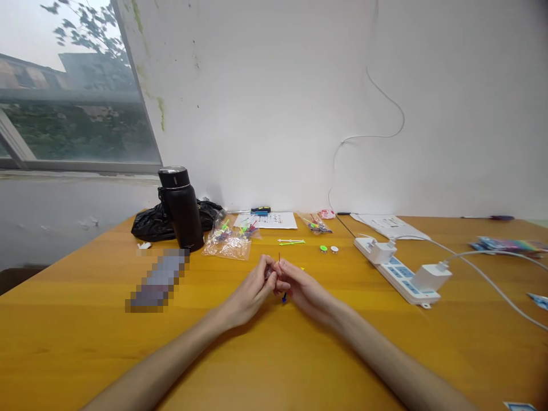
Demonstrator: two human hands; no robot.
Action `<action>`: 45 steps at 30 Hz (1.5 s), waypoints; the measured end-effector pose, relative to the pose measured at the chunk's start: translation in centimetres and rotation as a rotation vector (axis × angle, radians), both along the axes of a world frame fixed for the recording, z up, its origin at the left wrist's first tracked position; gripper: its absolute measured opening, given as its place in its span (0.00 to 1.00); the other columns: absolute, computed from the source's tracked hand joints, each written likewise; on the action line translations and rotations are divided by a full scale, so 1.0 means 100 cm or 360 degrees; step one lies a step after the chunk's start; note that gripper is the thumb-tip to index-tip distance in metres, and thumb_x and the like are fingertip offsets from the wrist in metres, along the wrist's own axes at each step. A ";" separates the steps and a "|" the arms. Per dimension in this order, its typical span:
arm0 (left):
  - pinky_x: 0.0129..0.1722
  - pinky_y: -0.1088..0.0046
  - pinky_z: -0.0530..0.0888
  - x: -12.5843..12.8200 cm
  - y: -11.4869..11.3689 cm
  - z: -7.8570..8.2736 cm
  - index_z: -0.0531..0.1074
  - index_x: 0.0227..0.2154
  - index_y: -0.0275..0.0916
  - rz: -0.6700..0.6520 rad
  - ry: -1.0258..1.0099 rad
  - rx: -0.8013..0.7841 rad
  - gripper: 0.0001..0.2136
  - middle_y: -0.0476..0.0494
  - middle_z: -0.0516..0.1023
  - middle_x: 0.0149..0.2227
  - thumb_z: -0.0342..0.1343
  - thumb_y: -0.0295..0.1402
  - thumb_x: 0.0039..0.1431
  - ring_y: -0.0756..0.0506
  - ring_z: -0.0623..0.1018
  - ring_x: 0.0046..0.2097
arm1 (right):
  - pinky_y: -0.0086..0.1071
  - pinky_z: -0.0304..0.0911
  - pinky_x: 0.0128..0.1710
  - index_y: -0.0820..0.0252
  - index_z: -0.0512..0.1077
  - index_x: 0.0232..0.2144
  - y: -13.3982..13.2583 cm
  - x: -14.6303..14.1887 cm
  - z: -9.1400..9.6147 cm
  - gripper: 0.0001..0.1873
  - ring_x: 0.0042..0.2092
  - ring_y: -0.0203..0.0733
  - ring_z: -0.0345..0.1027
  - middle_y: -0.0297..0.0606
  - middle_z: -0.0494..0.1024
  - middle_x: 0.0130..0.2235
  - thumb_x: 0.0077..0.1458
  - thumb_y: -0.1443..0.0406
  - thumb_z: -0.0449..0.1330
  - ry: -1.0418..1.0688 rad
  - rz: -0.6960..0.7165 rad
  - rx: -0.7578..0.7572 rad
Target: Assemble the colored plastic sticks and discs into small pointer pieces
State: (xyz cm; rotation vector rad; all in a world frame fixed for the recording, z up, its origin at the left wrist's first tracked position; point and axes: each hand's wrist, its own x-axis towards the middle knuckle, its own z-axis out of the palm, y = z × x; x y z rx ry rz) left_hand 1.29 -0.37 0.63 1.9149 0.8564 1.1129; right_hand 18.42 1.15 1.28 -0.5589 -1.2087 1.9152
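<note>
My left hand (pixel 257 287) and my right hand (pixel 305 288) meet above the middle of the table, fingers closed and fingertips together. A thin red pointer (pixel 279 258) sticks up at my right thumb and fingertips. Below the fingers juts a blue arrow-shaped pointer (pixel 284 298); what it joins is hidden. Whatever my left fingers pinch is mostly covered and too small to name. Just beyond the hands lie pale green and white pointers (pixel 291 242), a green disc (pixel 323 249) and a white disc (pixel 334 250). A small yellow piece (pixel 302 268) shows behind my right hand.
Clear plastic bags (pixel 229 245) with coloured parts lie by a black bottle (pixel 182 211) at left, near a blurred-out flat object (pixel 158 282). A white power strip (pixel 398 271) with chargers and cables is at right. Papers (pixel 274 220) and a screwdriver (pixel 260 210) lie along the wall.
</note>
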 end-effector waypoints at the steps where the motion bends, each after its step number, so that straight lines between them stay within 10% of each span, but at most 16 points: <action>1: 0.49 0.67 0.69 0.000 0.000 0.001 0.65 0.43 0.41 -0.0009 -0.0033 -0.0026 0.12 0.43 0.71 0.41 0.43 0.43 0.71 0.45 0.71 0.44 | 0.29 0.56 0.34 0.56 0.67 0.31 0.001 0.000 0.000 0.16 0.29 0.35 0.50 0.31 0.59 0.29 0.62 0.52 0.60 -0.0002 0.0005 0.0029; 9: 0.47 0.68 0.70 0.001 0.001 0.006 0.67 0.43 0.39 -0.0150 -0.0140 -0.0173 0.12 0.43 0.73 0.40 0.47 0.43 0.70 0.45 0.74 0.43 | 0.28 0.55 0.33 0.57 0.65 0.36 0.009 0.003 -0.006 0.16 0.30 0.34 0.57 0.28 0.61 0.26 0.64 0.50 0.57 -0.0206 -0.0069 0.0474; 20: 0.39 0.73 0.68 -0.003 0.003 0.008 0.64 0.37 0.39 -0.0130 0.0058 -0.0097 0.12 0.47 0.73 0.35 0.45 0.42 0.70 0.49 0.71 0.35 | 0.29 0.58 0.34 0.58 0.65 0.35 0.006 0.011 0.003 0.19 0.34 0.38 0.67 0.33 0.69 0.29 0.64 0.48 0.57 -0.0333 0.0076 0.0390; 29: 0.29 0.76 0.64 -0.004 0.006 0.005 0.64 0.42 0.42 -0.0027 -0.0206 -0.0269 0.10 0.53 0.62 0.31 0.48 0.43 0.69 0.52 0.62 0.28 | 0.29 0.42 0.24 0.59 0.69 0.33 0.038 0.036 0.009 0.21 0.24 0.33 0.41 0.26 0.49 0.24 0.57 0.47 0.61 -0.0363 -0.0560 0.0400; 36: 0.24 0.79 0.54 -0.002 0.026 -0.018 0.64 0.40 0.43 -0.0071 -0.0616 -0.0797 0.10 0.56 0.54 0.28 0.56 0.40 0.61 0.54 0.54 0.24 | 0.32 0.60 0.36 0.57 0.67 0.45 0.027 0.034 0.007 0.13 0.34 0.38 0.66 0.33 0.73 0.32 0.65 0.56 0.54 -0.0889 -0.0680 0.1126; 45: 0.25 0.78 0.56 -0.003 0.030 -0.018 0.67 0.35 0.39 0.0019 -0.0501 -0.0618 0.15 0.55 0.59 0.26 0.59 0.47 0.60 0.54 0.56 0.26 | 0.32 0.66 0.39 0.57 0.69 0.44 0.020 0.029 0.002 0.13 0.38 0.40 0.73 0.36 0.79 0.35 0.66 0.55 0.53 -0.1007 -0.0452 0.1203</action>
